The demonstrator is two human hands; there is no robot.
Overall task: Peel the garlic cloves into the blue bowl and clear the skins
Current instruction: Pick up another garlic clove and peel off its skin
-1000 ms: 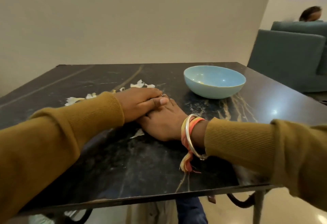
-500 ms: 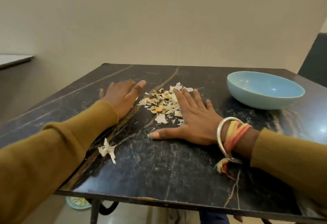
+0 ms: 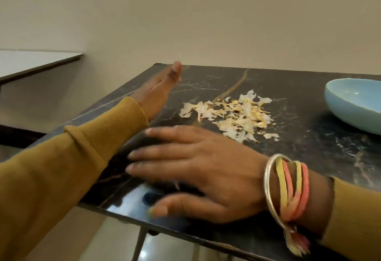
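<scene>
Left hand (image 3: pixel 157 90) edge-on; right hand (image 3: pixel 198 170) flat, fingers (image 3: pixel 165 135) spread.

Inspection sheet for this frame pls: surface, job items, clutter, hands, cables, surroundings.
Surface: black marble table, glossy, pale veins.
Job's things: garlic skins in one loose pile mid-table; blue bowl right of it, apart, cut by the frame edge; no cloves seen.
Clutter: nothing seen.
Grippers: left hand on edge, fingers straight, left of the pile, not touching it; right hand flat, fingers spread, near the front edge, holding nothing; bangle and threads on its wrist.
Cables: nothing seen.
Surroundings: beige wall; white tabletop to the left.
</scene>
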